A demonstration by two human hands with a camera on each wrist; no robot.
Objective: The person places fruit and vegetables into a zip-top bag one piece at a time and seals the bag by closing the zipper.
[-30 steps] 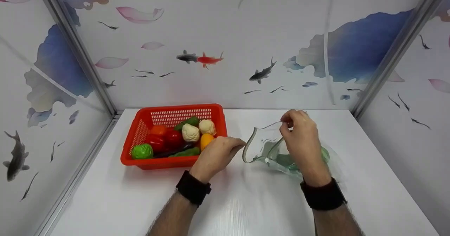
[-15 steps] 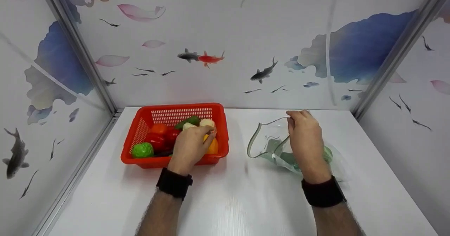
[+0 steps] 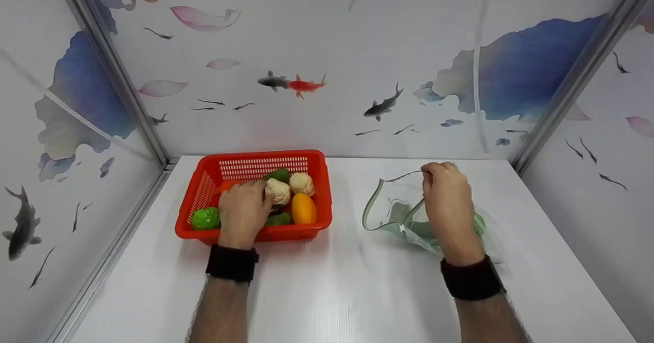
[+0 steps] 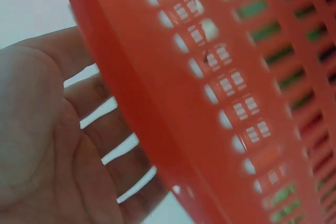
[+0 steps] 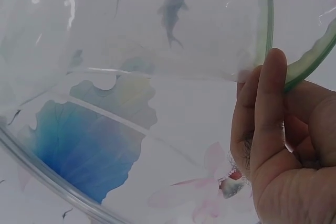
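Observation:
My left hand [image 3: 241, 211] reaches over the front rim of the red plastic basket [image 3: 294, 234], palm down among the vegetables. In the left wrist view its fingers [image 4: 94, 98] are spread and pass behind the basket wall; their tips are hidden. Near the thumb lies a white cauliflower [image 3: 278, 192]; red vegetables seen earlier are hidden under the hand. My right hand [image 3: 448, 205] pinches the green-edged mouth of a clear zip bag [image 3: 393, 207] between thumb and fingers [image 5: 273, 87], holding it raised and gaping to the left. Green things show inside the bag.
Also in the basket are a second cauliflower [image 3: 301, 183], a yellow mango-like fruit [image 3: 304, 209], a green cabbage [image 3: 205, 219], an orange item [image 3: 228, 185] and dark green vegetables. White table [image 3: 337, 281] lies between basket and bag. Printed wall panels [image 3: 317, 118] stand behind.
My left hand has let go of the bag's left edge and moved left into the basket. The right hand keeps its pinch on the bag, shifted slightly right.

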